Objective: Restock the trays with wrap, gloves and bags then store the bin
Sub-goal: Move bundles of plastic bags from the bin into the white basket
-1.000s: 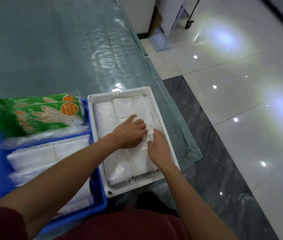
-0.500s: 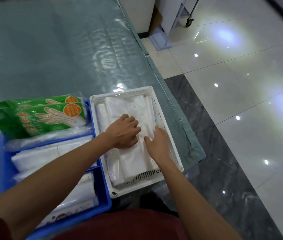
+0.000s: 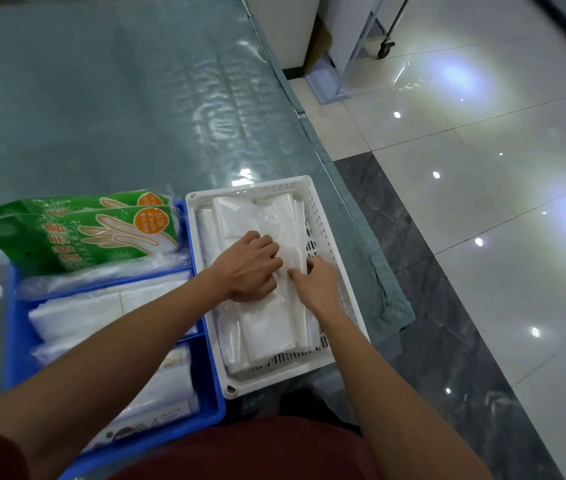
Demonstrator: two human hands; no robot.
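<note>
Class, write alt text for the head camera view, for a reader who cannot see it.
Both hands, left hand and right hand, press on packs of white plastic bags in a white perforated tray on a plastic-covered table. Beside it, a blue bin holds green glove packets and more white packs.

Shop or food-service back area, likely: long surface (image 3: 108, 98) under clear plastic sheet, polished tile floor (image 3: 482, 202) (dark marble strip alongside), castered stand (image 3: 386, 50), stock bin (image 3: 18, 341) with glove packs (image 3: 77, 237).
</note>
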